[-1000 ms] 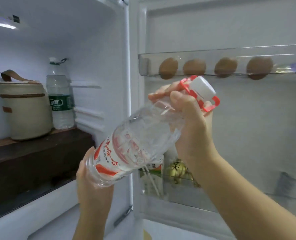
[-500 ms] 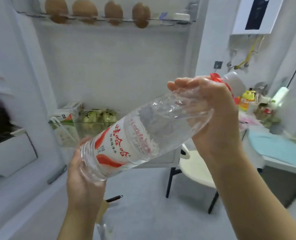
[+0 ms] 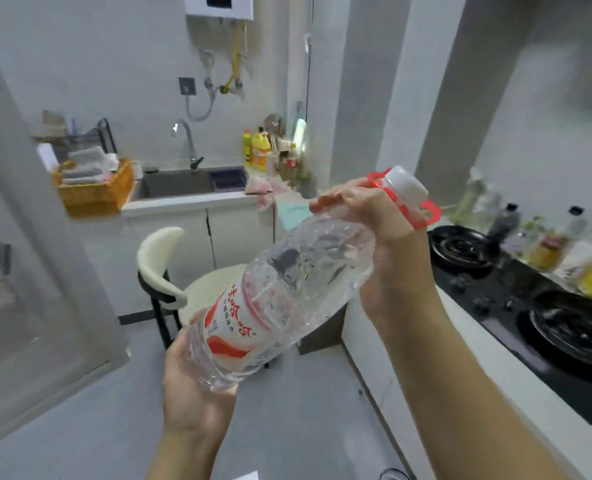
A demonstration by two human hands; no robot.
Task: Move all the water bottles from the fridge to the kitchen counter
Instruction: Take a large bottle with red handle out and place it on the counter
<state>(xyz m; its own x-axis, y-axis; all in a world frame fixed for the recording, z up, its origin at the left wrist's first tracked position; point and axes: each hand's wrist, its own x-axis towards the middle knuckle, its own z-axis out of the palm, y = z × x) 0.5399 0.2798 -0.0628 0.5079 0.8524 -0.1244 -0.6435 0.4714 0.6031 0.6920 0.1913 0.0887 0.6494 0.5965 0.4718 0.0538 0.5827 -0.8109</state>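
A large clear water bottle (image 3: pixel 280 299) with a red and white label fills the middle of the view. It is carried in the air at a slant, with its white cap (image 3: pixel 405 187) pointing toward 2 o'clock and its base toward 7 o'clock. The right hand (image 3: pixel 384 237) grips the bottle's shoulder just below the neck, fingers curled over the top, and a red carry loop (image 3: pixel 428 213) sticks out behind the knuckles. The left hand (image 3: pixel 194 393) cups the base from underneath, palm up, with the thumb lying along the label's edge. The kitchen counter (image 3: pixel 488 368) runs along the 3 to 5 o'clock side and holds a black hob (image 3: pixel 516 306) with pans, well below and beside the bottle. Toward 11 o'clock, far back, are a sink (image 3: pixel 180 183) and an orange basket (image 3: pixel 93 195). A cream chair (image 3: pixel 163 265) stands at 9 o'clock, behind the bottle.
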